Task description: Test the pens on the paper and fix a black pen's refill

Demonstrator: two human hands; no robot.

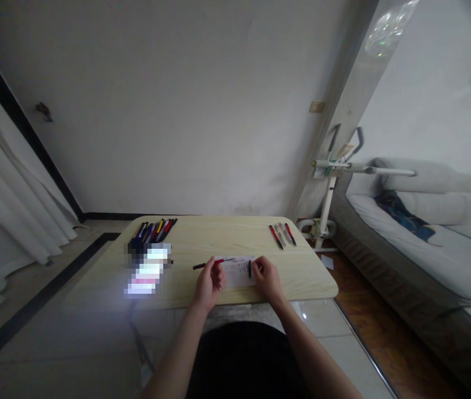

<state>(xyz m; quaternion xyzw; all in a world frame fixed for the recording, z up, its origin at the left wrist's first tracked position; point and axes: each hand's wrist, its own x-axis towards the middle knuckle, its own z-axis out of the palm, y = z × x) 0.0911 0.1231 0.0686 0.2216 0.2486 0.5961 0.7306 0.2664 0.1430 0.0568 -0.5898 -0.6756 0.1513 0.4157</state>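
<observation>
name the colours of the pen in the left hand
Mostly red and black; the pen shows best in the head view.

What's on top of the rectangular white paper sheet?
Dark written marks show on the white paper sheet. The left hand holds a slim red-and-black pen over it; the right hand holds a small black cylindrical piece. Whatever the hands cover cannot be seen.

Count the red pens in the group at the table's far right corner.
2: one red pen at the group's left edge, another red pen at its right edge, with pale pens between them.
</observation>
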